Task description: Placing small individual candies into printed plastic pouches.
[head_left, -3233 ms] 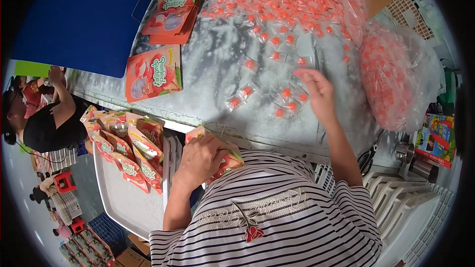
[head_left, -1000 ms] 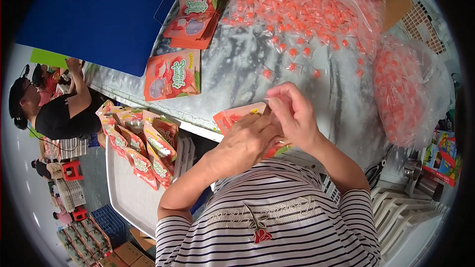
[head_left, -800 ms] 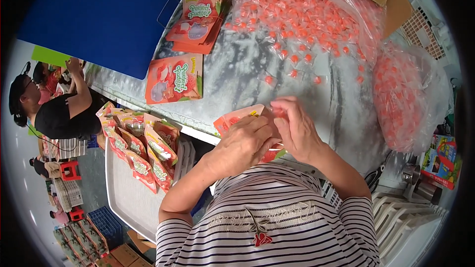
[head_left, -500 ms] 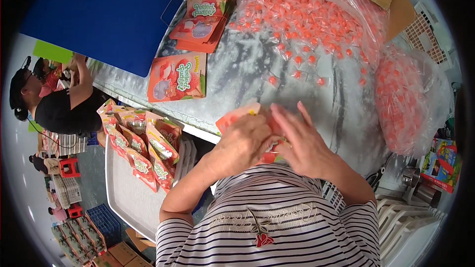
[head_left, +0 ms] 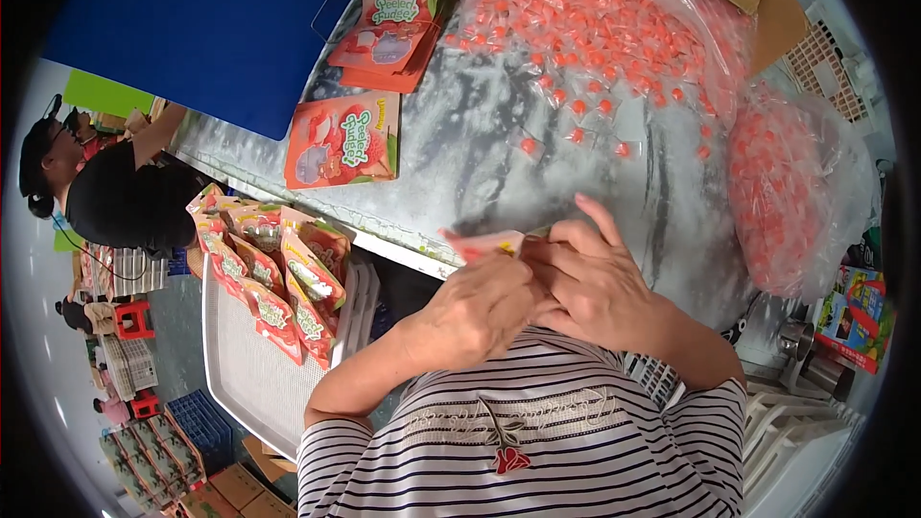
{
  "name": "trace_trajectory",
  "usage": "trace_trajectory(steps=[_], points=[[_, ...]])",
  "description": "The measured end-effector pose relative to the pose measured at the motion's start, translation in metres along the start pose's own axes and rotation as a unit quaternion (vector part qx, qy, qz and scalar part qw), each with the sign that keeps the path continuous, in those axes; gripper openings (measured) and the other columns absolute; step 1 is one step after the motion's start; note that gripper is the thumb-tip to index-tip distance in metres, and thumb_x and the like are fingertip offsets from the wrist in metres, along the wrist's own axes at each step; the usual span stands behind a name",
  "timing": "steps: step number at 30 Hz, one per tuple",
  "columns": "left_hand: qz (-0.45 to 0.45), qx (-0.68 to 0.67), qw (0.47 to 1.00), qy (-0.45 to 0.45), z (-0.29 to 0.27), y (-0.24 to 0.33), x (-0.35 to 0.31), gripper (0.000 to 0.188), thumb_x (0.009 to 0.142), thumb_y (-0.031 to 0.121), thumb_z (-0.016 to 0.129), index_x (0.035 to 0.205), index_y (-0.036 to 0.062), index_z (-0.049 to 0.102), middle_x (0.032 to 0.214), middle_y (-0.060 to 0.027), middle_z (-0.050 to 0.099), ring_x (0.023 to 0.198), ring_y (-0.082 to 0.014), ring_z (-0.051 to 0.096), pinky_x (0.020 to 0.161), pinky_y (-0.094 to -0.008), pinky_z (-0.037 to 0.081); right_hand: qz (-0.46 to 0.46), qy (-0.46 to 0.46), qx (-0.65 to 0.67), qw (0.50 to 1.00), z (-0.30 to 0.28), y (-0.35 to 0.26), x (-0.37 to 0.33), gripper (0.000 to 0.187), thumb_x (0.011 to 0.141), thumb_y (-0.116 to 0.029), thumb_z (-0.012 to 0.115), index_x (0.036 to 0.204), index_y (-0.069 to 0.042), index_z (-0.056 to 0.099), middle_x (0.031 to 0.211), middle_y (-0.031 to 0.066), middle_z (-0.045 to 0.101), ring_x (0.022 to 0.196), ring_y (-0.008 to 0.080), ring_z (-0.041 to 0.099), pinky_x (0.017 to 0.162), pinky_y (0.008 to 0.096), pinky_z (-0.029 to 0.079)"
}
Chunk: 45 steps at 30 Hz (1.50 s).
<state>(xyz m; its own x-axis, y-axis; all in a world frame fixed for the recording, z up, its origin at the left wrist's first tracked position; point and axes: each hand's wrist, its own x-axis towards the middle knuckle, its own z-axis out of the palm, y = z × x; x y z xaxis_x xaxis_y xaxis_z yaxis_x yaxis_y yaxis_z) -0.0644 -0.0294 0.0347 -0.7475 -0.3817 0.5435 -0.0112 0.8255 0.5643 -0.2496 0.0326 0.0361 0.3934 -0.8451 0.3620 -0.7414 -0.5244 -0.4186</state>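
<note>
Close in front of my body, my left hand (head_left: 477,305) is closed around a red and pink candy pouch (head_left: 487,246); its top edge shows beyond the knuckles. My right hand (head_left: 597,288) meets it from the other side, curled fingers pinching the pouch edge and one finger raised. Most of the pouch is hidden behind both hands. Beyond them on the grey table (head_left: 460,149) lie flat pouches (head_left: 347,139) and a taller stack (head_left: 395,29). Small red candies in clear wrappers (head_left: 614,38) spill from a large plastic bag.
To my left, a white tray (head_left: 257,379) holds several filled pouches (head_left: 288,288). A blue panel (head_left: 211,29) covers the far left. At right sit a bulging bag of red candies (head_left: 782,192) and a cardboard box (head_left: 777,24). A co-worker in black (head_left: 129,197) is at the left.
Both hands have drawn slightly closer to my body. My right hand's spread fingers have curled in against the pouch. The co-worker's arm has shifted.
</note>
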Motion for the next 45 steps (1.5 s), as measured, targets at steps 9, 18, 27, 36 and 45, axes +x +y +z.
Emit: trace_trajectory(steps=[9, 18, 27, 36, 45], points=[[-0.022, -0.006, 1.000, -0.017, -0.014, 0.001, 0.005, 0.012, 0.076, 0.003, 0.072, 0.080, -0.0015, 0.061, 0.070, -0.0098, 0.050, 0.061, -0.0268, 0.054, 0.055, -0.0373, 0.044, -0.006, -0.068, 0.093, 0.993, -0.031, 0.000, 0.009, 0.037, 0.071, -0.029, 0.079, 0.090, -0.001, 0.064, 0.095, 0.0079, 0.064, 0.091, 0.0254, 0.063, 0.113, 0.0585, 0.020], [-0.041, 0.005, 0.994, -0.103, -0.025, 0.010, 0.004, 0.025, 0.074, 0.005, 0.075, 0.096, 0.0002, 0.066, 0.092, -0.0161, 0.066, 0.078, -0.0315, 0.065, 0.078, -0.0414, 0.053, 0.004, -0.360, 0.133, 0.923, -0.013, 0.006, 0.009, 0.031, 0.083, -0.024, 0.068, 0.107, -0.006, 0.063, 0.118, 0.0089, 0.061, 0.124, 0.0243, 0.049, 0.112, 0.0546, 0.025], [-0.095, 0.167, 0.980, -0.048, -0.055, -0.001, 0.004, 0.016, 0.075, 0.005, 0.074, 0.084, -0.0004, 0.062, 0.072, -0.0123, 0.059, 0.064, -0.0291, 0.060, 0.061, -0.0399, 0.048, 0.190, 0.017, 0.467, 0.864, -0.004, 0.055, 0.014, 0.027, 0.084, -0.006, 0.065, 0.110, 0.002, 0.063, 0.118, 0.0159, 0.062, 0.115, 0.0308, 0.056, 0.101, 0.0387, 0.042], [-0.208, 0.147, 0.966, 0.046, -0.057, -0.003, -0.021, 0.012, 0.078, 0.006, 0.073, 0.078, 0.0020, 0.062, 0.067, -0.0090, 0.056, 0.059, -0.0288, 0.053, 0.057, -0.0364, 0.043, 0.186, 0.106, -0.063, 0.975, 0.077, 0.184, 0.022, 0.046, 0.090, -0.018, 0.057, 0.131, -0.001, 0.044, 0.140, 0.0183, 0.040, 0.132, 0.0355, 0.035, 0.108, 0.0424, 0.033], [-0.234, 0.109, 0.965, 0.048, -0.050, -0.006, -0.027, 0.010, 0.078, 0.006, 0.073, 0.085, 0.0026, 0.068, 0.072, -0.0085, 0.061, 0.059, -0.0262, 0.054, 0.057, -0.0347, 0.044, 0.222, 0.130, -0.098, 0.961, 0.117, 0.149, 0.037, 0.053, 0.078, -0.033, 0.071, 0.118, -0.004, 0.052, 0.127, 0.0165, 0.043, 0.126, 0.0392, 0.035, 0.108, 0.0540, 0.024]])
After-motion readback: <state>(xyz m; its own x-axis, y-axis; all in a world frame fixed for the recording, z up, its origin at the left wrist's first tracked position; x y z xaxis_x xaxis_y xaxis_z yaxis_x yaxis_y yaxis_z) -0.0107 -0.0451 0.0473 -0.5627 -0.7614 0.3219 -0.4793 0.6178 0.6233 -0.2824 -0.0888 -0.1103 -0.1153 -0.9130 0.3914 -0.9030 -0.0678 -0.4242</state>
